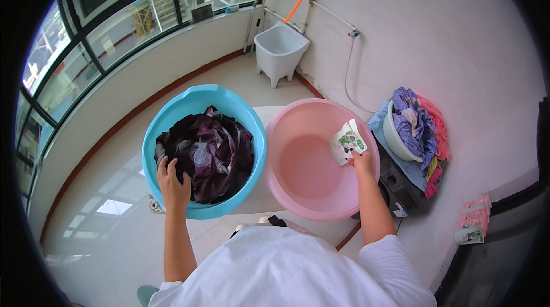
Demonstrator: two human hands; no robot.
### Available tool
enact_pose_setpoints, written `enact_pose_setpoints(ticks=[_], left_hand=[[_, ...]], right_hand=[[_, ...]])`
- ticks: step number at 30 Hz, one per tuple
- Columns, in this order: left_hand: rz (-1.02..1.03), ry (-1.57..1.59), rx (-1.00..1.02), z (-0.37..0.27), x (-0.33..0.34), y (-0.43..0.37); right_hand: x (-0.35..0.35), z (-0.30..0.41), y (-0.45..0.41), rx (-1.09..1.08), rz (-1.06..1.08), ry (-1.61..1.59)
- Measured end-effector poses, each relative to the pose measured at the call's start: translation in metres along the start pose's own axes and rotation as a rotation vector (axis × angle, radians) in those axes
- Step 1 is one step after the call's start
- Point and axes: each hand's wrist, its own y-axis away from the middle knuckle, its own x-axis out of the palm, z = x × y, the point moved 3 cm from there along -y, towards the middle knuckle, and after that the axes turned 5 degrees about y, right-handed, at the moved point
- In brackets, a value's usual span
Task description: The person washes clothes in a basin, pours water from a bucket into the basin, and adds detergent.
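A light-blue plastic basin [149,135] stands at left with dark plaid clothing [215,156] heaped in it. My left hand [175,184] is over its near left side, fingers apart and holding nothing; I cannot tell whether the fingertips touch the cloth. To the right is a pink plastic basin [300,169] with no clothes in it; whether it holds water is hard to tell. My right hand [362,162] grips the lower edge of a white printed refill pouch [347,141], tilted above the pink basin's right side. The pouch's top edge looks torn or cut.
Clothes [414,126] fill a pale basin [393,135] and lie around it on a dark grey washing machine [399,191]. Several pouches [472,221] stand at far right. Behind are a white mop sink [279,53], an orange hose [294,7] and a wall hose [346,70].
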Motion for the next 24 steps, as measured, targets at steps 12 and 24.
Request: enact_pose_setpoints(ticks=[12,24], left_hand=[[-0.020,0.375,0.106,-0.021,-0.010,-0.002],[0.178,1.545,-0.091,-0.048,0.005,-0.017]], right_hand=[[0.031,0.170,0.087,-0.807,0.171,0.260],[0.164,0.226,0.193,-0.834,1.068,-0.129]])
